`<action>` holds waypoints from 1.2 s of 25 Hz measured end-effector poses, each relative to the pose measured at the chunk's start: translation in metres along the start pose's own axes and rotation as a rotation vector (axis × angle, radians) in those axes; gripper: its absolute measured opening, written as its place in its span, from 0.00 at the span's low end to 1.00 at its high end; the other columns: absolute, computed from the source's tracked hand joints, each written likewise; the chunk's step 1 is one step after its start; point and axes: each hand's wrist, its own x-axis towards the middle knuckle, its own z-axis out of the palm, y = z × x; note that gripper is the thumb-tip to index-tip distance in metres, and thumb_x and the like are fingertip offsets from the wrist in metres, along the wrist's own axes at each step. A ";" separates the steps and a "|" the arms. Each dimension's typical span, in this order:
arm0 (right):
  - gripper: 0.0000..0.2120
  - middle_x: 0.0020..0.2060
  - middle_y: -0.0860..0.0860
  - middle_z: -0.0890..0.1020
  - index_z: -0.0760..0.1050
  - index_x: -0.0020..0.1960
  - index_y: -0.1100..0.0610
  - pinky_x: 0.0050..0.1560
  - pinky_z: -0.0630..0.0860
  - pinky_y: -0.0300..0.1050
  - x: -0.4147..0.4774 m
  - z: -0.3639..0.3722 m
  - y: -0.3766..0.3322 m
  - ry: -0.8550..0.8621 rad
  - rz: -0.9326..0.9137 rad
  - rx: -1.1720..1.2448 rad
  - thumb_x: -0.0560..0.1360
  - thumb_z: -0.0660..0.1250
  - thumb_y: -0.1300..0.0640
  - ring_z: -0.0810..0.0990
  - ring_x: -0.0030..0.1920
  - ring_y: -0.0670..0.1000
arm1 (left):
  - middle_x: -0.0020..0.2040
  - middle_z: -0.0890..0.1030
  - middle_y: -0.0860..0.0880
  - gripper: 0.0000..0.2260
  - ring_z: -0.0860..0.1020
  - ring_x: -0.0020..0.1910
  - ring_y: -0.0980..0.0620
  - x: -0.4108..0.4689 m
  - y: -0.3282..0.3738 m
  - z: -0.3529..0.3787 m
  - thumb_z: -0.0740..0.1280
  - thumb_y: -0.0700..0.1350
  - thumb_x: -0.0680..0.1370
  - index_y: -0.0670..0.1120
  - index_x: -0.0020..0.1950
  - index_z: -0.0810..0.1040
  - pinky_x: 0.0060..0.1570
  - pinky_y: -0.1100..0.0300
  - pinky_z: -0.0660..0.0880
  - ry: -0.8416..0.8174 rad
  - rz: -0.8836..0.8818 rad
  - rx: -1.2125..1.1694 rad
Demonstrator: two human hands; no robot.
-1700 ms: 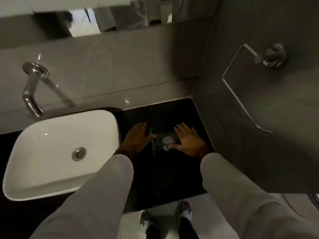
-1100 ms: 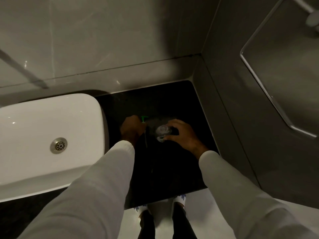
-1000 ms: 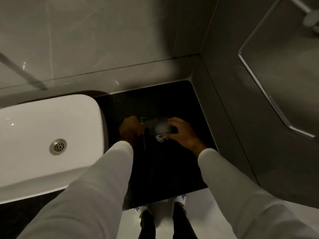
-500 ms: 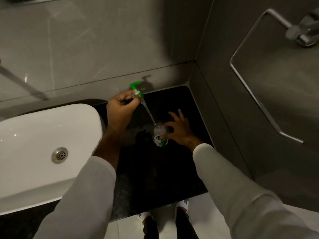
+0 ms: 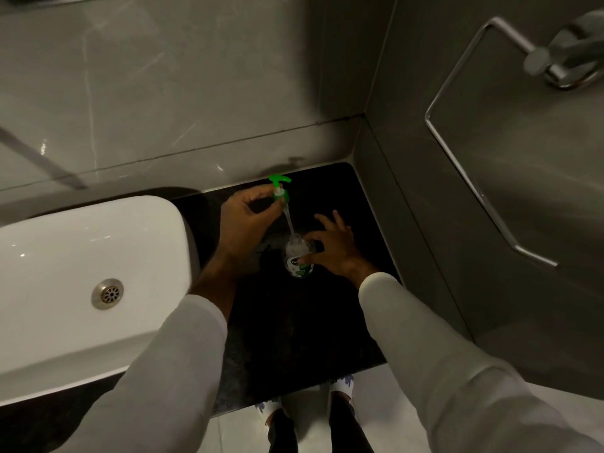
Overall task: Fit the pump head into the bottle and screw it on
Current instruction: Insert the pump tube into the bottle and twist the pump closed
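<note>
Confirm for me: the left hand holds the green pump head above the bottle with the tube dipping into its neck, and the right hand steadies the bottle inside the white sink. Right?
Not quite. The bottle stands on the black counter beside the sink, not inside it, as the head view shows. The rest holds: the left hand holds the green pump head above it with the tube reaching the neck, and the right hand steadies the bottle.

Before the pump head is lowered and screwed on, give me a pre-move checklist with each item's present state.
1. Left hand grips pump head at its collar: ok.
2. Right hand steadies bottle: ok.
3. Bottle upright on the counter: ok.
4. Dip tube tip at the bottle mouth: ok; how far inside, cannot tell.
5. Collar seated on the neck: not ok, it is well above.
6. Threads clean: cannot tell.
</note>
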 end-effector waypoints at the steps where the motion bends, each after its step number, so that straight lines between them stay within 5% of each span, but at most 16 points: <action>1: 0.21 0.81 0.47 0.54 0.81 0.57 0.44 0.76 0.38 0.65 0.000 0.000 0.001 0.007 -0.008 -0.009 0.67 0.75 0.39 0.38 0.80 0.59 | 0.56 0.86 0.51 0.13 0.84 0.57 0.52 -0.002 -0.005 0.002 0.75 0.47 0.75 0.47 0.59 0.85 0.59 0.55 0.80 -0.025 -0.014 0.029; 6: 0.18 0.81 0.47 0.49 0.82 0.53 0.45 0.77 0.35 0.64 -0.001 -0.003 -0.002 0.051 -0.020 -0.016 0.66 0.75 0.38 0.33 0.79 0.60 | 0.58 0.84 0.55 0.15 0.82 0.58 0.58 -0.017 -0.031 0.007 0.74 0.51 0.73 0.54 0.60 0.83 0.60 0.58 0.78 -0.168 -0.166 0.246; 11: 0.19 0.82 0.47 0.49 0.82 0.55 0.46 0.76 0.34 0.65 -0.001 -0.004 -0.003 0.035 -0.031 -0.003 0.67 0.75 0.39 0.33 0.79 0.59 | 0.54 0.83 0.63 0.17 0.81 0.55 0.67 -0.034 -0.035 0.014 0.73 0.52 0.70 0.61 0.59 0.81 0.56 0.69 0.78 -0.338 -0.237 0.188; 14: 0.18 0.81 0.47 0.50 0.82 0.54 0.47 0.77 0.36 0.65 -0.001 -0.005 -0.002 0.029 -0.027 -0.019 0.68 0.74 0.39 0.34 0.80 0.59 | 0.58 0.81 0.56 0.22 0.80 0.54 0.65 -0.036 -0.038 0.020 0.75 0.53 0.70 0.51 0.63 0.81 0.57 0.70 0.77 -0.267 -0.187 0.234; 20: 0.18 0.81 0.47 0.52 0.82 0.54 0.47 0.77 0.38 0.66 0.001 -0.003 -0.001 0.040 -0.030 0.001 0.68 0.74 0.40 0.36 0.80 0.59 | 0.49 0.82 0.60 0.17 0.81 0.48 0.68 -0.032 -0.038 0.027 0.78 0.47 0.72 0.54 0.58 0.80 0.41 0.78 0.75 -0.205 -0.298 0.222; 23: 0.19 0.81 0.47 0.54 0.82 0.55 0.47 0.76 0.38 0.66 0.002 -0.001 0.002 0.058 -0.023 0.009 0.68 0.73 0.39 0.38 0.80 0.59 | 0.57 0.81 0.59 0.27 0.80 0.50 0.71 -0.025 -0.037 0.022 0.77 0.42 0.73 0.51 0.70 0.72 0.46 0.73 0.78 -0.243 -0.359 0.135; 26: 0.17 0.81 0.47 0.55 0.82 0.53 0.45 0.76 0.39 0.65 0.003 0.003 0.004 0.078 -0.013 0.022 0.69 0.73 0.39 0.39 0.81 0.58 | 0.62 0.81 0.53 0.34 0.82 0.58 0.59 -0.026 -0.038 0.022 0.77 0.42 0.73 0.52 0.74 0.66 0.55 0.61 0.80 -0.293 -0.462 -0.067; 30: 0.18 0.81 0.47 0.55 0.82 0.54 0.46 0.76 0.39 0.65 0.007 0.005 0.001 0.066 -0.008 0.029 0.68 0.74 0.39 0.39 0.81 0.58 | 0.53 0.81 0.58 0.29 0.80 0.49 0.69 -0.034 -0.034 0.033 0.81 0.47 0.68 0.51 0.66 0.72 0.44 0.75 0.77 -0.057 -0.392 0.102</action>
